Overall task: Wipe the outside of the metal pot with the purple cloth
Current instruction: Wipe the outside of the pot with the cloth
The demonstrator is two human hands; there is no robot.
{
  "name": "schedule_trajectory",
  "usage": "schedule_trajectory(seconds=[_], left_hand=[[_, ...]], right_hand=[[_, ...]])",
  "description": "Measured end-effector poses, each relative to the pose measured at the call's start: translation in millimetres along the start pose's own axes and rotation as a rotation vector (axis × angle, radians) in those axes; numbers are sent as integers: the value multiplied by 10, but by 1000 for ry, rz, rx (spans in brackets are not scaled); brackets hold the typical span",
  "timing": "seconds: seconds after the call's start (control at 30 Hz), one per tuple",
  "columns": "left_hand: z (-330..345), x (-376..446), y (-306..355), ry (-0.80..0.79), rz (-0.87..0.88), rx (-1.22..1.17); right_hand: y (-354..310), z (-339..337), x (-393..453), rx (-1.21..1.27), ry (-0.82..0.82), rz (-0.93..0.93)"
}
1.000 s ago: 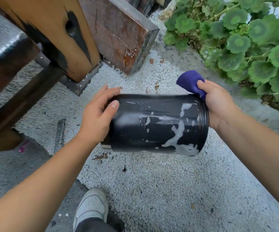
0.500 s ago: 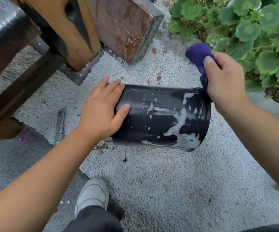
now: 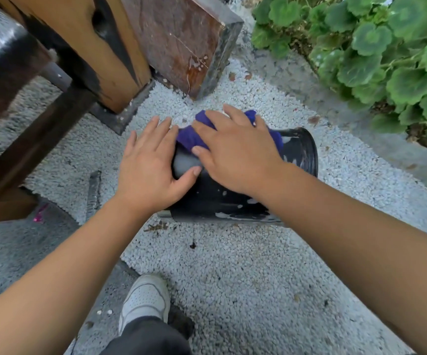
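On metal pot (image 3: pixel 300 156), purple cloth (image 3: pixel 190 139) under right hand (image 3: pixel 235 155)

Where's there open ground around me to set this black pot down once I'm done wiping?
Best is the white gravel between the black metal pot and the white shoe. There is also gravel between the pot's rim and the grey paved strip by the green leafy plants. It is crowded beyond the pot, with the wooden post and the brown stone block.

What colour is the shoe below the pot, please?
The shoe is white, best seen in the head view.
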State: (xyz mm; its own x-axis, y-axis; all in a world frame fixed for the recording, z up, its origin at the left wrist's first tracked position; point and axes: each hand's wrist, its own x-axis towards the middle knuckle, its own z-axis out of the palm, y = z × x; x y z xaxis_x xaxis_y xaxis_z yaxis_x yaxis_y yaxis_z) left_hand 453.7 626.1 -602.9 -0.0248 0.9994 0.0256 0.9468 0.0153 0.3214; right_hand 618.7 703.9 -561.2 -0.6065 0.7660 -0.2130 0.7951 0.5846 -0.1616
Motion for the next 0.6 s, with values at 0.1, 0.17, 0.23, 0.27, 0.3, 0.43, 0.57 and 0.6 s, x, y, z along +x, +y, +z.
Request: schedule_trajectory(seconds=[0.1,0.17,0.23,0.27,0.3,0.43,0.57,0.6], left_hand=[[-1,-14,6,4,-6,34],[-4,-35,26,6,-18,65],[-12,-36,40,7,-36,71],[-16,-30,46,9,-41,64],[-18,-22,45,12,-44,54],[-7,3,8,-10,-11,-40],[14,62,-2,27,69,-80],[15,77,2,45,81,-92]], right_hand=[[364,-119,-42,-12,-61,96],[648,-188,-144,-18,-67,133],[921,-191,-268,-16,-47,109],[1043,-174,-325,-18,-14,97],[1142,-156,-370,-13,27,100],[1170,-96,-437,107,171,164],[881,-21,-369,64,197,66],[806,-20,-326,56,185,62]])
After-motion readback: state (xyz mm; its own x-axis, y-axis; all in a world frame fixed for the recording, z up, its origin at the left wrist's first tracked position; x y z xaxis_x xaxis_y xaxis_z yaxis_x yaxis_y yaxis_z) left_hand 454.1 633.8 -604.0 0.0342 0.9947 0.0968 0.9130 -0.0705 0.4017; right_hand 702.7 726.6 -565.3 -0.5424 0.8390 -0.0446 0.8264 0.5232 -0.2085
